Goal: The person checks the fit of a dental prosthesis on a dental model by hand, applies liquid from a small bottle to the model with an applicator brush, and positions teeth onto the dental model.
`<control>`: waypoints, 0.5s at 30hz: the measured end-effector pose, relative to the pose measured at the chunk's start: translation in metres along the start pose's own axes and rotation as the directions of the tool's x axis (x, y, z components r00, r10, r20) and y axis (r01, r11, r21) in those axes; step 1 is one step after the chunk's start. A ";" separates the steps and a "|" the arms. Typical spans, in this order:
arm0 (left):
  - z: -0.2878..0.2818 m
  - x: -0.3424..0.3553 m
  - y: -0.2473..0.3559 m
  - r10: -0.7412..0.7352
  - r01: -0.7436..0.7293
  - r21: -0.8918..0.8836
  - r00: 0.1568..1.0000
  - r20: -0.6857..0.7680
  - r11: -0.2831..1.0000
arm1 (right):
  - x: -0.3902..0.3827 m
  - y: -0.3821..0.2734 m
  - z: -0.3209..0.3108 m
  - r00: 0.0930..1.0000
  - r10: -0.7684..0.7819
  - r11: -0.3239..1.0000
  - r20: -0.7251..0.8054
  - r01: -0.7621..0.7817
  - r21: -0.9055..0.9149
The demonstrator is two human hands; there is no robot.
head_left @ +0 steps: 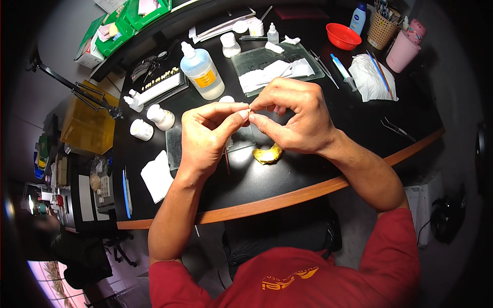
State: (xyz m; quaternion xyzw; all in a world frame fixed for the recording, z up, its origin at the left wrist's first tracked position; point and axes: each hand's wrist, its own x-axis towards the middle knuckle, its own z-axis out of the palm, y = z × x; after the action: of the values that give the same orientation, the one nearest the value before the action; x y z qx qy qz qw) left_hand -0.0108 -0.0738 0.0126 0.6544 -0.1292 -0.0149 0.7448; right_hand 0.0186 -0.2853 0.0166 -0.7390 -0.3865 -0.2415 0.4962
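Over the middle of the black table, my left hand (203,136) and my right hand (298,118) meet fingertip to fingertip. Both are closed in a pinch on a tiny whitish piece (250,111), mostly covered by the fingers and too small to name. Below my right hand a yellow, arch-shaped piece like a dental cast (267,154) lies on the table. A glass slab (174,146) lies partly hidden under my left hand and wrist. Beyond the hands stands a large clear squeeze bottle (204,74) with an orange label.
White jars (160,118) and a tooth shade guide (163,84) stand to the left. A second glass slab (246,64) carries white tissue. At the right are a red bowl (343,37), a syringe (343,72), tweezers (396,129) and a pink container (403,51). The table has a wooden edge (257,204).
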 end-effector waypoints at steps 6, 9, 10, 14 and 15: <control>0.000 0.000 0.001 0.005 -0.005 0.019 1.000 -0.004 1.000 | 0.001 -0.001 0.000 0.999 0.046 0.998 0.002 -0.046 0.035; 0.000 -0.001 0.000 0.013 -0.013 0.029 1.000 -0.002 0.999 | 0.002 -0.001 0.000 0.998 0.059 0.997 0.004 -0.059 0.044; 0.000 -0.001 0.000 0.019 -0.019 0.023 1.000 0.001 1.000 | 0.002 -0.001 0.000 0.998 0.061 0.997 0.008 -0.061 0.042; -0.001 0.000 0.001 0.032 -0.033 0.020 0.999 0.016 0.999 | 0.001 -0.001 -0.001 0.998 0.063 0.997 0.009 -0.063 0.032; 0.000 0.000 0.002 0.032 -0.032 0.020 0.999 0.015 0.999 | 0.001 -0.001 -0.001 0.998 0.060 0.998 0.008 -0.060 0.031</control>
State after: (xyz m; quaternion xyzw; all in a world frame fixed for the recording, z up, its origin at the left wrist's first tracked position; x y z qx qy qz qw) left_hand -0.0113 -0.0733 0.0144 0.6598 -0.1454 -0.0064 0.7372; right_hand 0.0186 -0.2853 0.0186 -0.7433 -0.3697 -0.2177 0.5132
